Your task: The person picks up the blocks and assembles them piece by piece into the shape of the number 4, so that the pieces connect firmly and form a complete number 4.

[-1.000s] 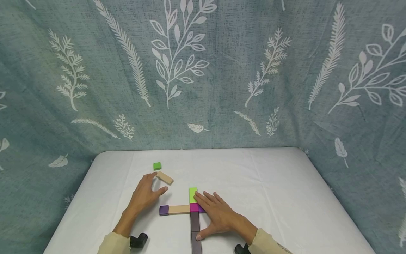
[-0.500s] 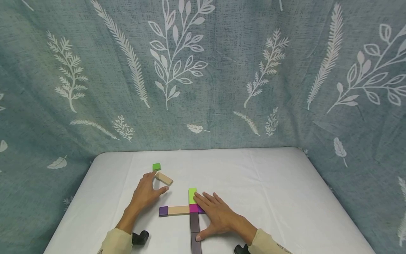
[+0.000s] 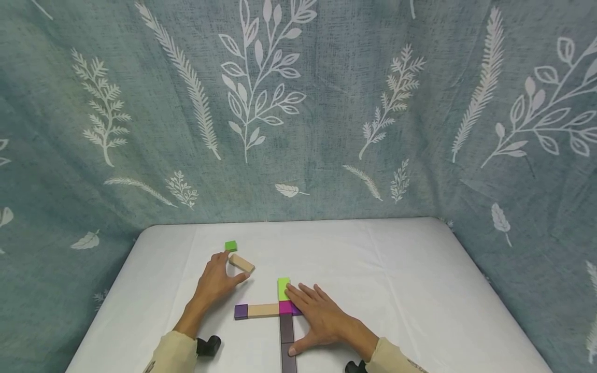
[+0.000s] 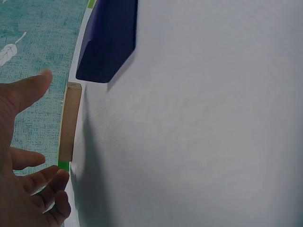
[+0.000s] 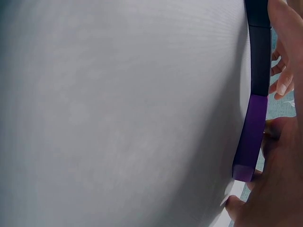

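Observation:
My left hand point(image 3: 215, 284) reaches around a loose wooden block point(image 3: 241, 263), thumb by its near end and fingertips by its far end. In the left wrist view the thumb and fingers are spread beside this wooden block point(image 4: 70, 124). A green block point(image 3: 230, 246) lies just beyond the fingertips. My right hand point(image 3: 326, 322) lies spread over a cross of flat blocks. Its fingers overlap the lime block point(image 3: 283, 289) and hide most of a purple block point(image 5: 251, 139); its thumb rests on the dark grey blocks point(image 3: 286, 329). A magenta block point(image 3: 285, 307) forms the crossing.
The cross's left arm is a wooden block point(image 3: 263, 310) ending in a dark purple block point(image 3: 241, 312). All lie on a white-covered table point(image 3: 420, 300). A patterned green-blue cloth point(image 3: 326, 129) hangs behind. Black wrist devices point(image 3: 209, 345) sit at both sleeves.
My left hand has shifted slightly to the right, its thumb now closer to the near end of the loose wooden block. The right hand and the cross stay put.

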{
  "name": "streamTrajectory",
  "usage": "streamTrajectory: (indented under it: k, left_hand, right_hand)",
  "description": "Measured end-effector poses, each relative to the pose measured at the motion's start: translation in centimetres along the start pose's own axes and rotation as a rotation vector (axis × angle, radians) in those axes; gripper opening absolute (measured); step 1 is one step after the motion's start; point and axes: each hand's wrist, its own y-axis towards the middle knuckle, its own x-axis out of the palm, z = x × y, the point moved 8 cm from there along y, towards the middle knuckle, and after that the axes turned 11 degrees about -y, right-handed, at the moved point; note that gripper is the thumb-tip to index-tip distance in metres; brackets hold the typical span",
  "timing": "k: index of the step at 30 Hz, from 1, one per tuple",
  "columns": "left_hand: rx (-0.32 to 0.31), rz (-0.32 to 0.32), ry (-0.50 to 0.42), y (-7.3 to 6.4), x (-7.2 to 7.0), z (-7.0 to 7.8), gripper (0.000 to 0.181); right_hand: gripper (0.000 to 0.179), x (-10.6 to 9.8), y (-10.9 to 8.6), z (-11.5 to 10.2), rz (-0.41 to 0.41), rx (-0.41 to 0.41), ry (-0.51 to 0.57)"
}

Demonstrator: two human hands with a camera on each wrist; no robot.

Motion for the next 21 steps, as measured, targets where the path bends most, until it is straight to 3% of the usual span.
streamTrajectory:
  k: [21]
  left_hand:
    - [-0.031, 0.013, 0.016, 0.46, 0.44, -0.24, 0.095]
  right_hand:
    - [0.131, 0.09, 0.03, 0.07, -0.013, 0.007, 0.0]
